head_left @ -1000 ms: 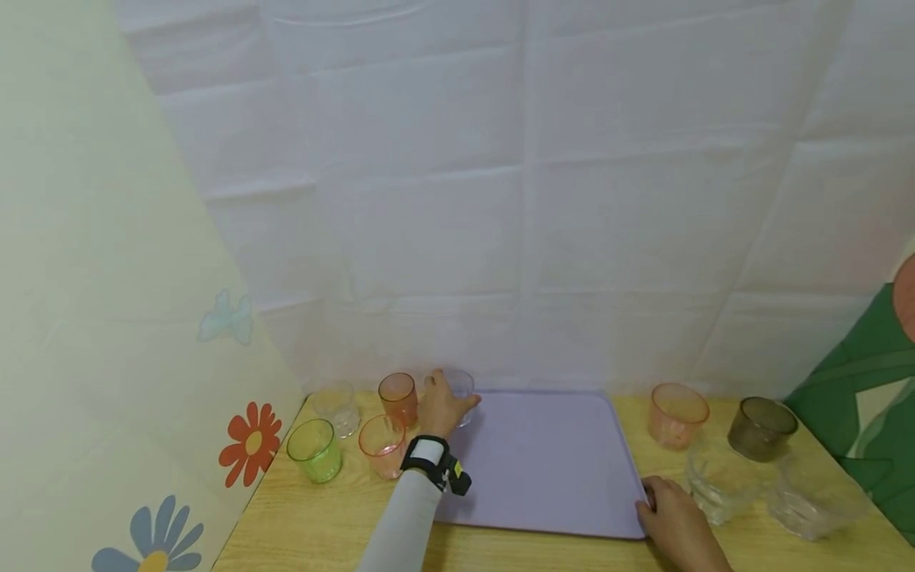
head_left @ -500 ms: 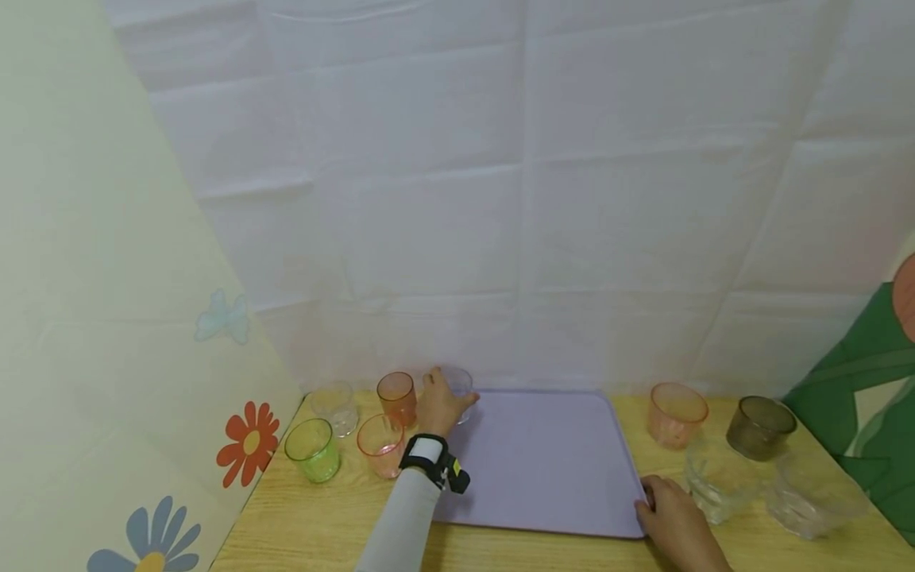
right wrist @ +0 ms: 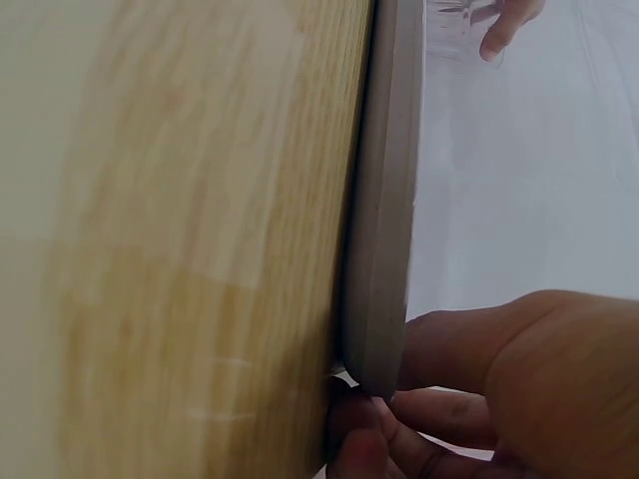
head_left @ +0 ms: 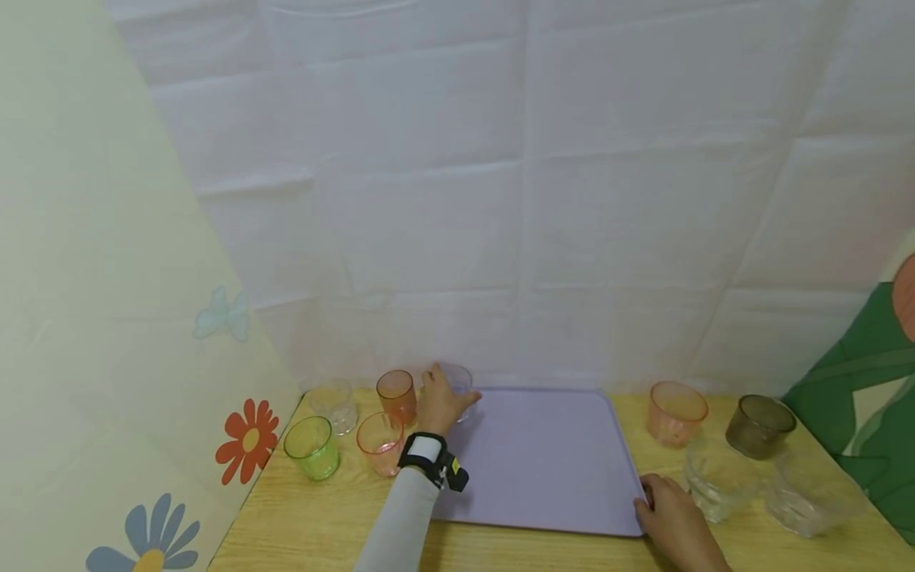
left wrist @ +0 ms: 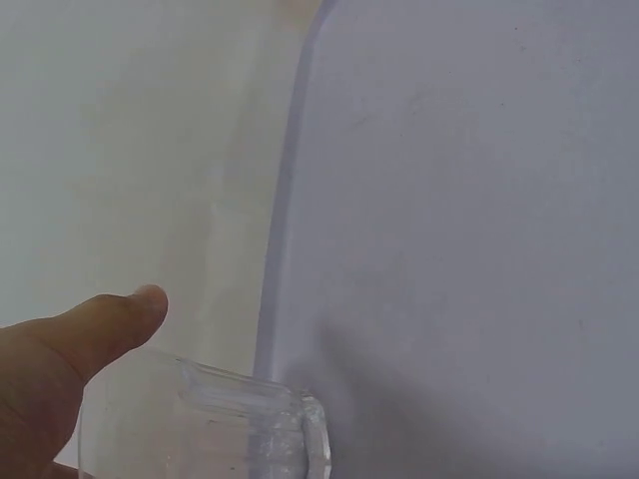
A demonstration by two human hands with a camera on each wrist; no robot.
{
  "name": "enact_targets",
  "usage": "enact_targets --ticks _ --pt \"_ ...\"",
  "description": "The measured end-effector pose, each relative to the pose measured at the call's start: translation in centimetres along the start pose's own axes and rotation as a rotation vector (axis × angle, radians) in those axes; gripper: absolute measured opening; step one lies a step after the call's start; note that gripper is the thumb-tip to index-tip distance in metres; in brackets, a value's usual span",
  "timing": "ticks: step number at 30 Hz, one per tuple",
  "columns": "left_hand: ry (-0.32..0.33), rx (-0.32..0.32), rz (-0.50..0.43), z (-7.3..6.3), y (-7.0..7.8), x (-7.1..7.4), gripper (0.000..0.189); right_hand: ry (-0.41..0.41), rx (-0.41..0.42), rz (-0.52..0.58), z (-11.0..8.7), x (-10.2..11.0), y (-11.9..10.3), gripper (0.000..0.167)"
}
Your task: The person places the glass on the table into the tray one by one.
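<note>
A clear cup (head_left: 461, 383) stands at the back left corner of the lilac tray (head_left: 543, 469). My left hand (head_left: 438, 407) holds it from the left, thumb stretched along its near side. In the left wrist view the clear cup (left wrist: 210, 419) lies below the thumb, its base over the tray's rim; the other fingers are mostly hidden. My right hand (head_left: 675, 516) grips the tray's front right corner. Up close in the right wrist view, the right hand (right wrist: 499, 379) has fingers curled round the tray's edge (right wrist: 384, 220).
Left of the tray stand a red cup (head_left: 397, 395), a pink cup (head_left: 381, 449), a green cup (head_left: 314, 453) and a clear cup (head_left: 336, 407). On the right are an orange bowl (head_left: 675, 417), a dark bowl (head_left: 760, 429) and two clear bowls (head_left: 715, 488). A white sheet (head_left: 457, 199) hangs behind.
The view has shifted very slightly. Both hands, the clear cup and the tray keep their places.
</note>
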State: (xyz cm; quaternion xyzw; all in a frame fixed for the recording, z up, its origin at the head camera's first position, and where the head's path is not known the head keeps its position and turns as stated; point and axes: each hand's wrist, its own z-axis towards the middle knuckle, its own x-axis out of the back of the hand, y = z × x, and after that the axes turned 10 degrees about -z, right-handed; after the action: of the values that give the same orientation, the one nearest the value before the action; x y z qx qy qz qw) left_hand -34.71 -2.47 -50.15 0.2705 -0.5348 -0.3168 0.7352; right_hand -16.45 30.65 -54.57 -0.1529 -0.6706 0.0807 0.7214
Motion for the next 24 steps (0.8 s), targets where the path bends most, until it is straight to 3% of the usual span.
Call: enact_targets --ticks 9,24 --pt "-0.056 0.048 -0.011 0.0 0.4 0.8 0.113 0.000 -0.004 -0.005 -0.3 0.5 -0.4 0.031" --pt "-0.084 -0.017 0.002 -0.6 0.9 2.8 0.104 -0.020 -0.013 -0.007 0.0 0.1 -0.2 0.032"
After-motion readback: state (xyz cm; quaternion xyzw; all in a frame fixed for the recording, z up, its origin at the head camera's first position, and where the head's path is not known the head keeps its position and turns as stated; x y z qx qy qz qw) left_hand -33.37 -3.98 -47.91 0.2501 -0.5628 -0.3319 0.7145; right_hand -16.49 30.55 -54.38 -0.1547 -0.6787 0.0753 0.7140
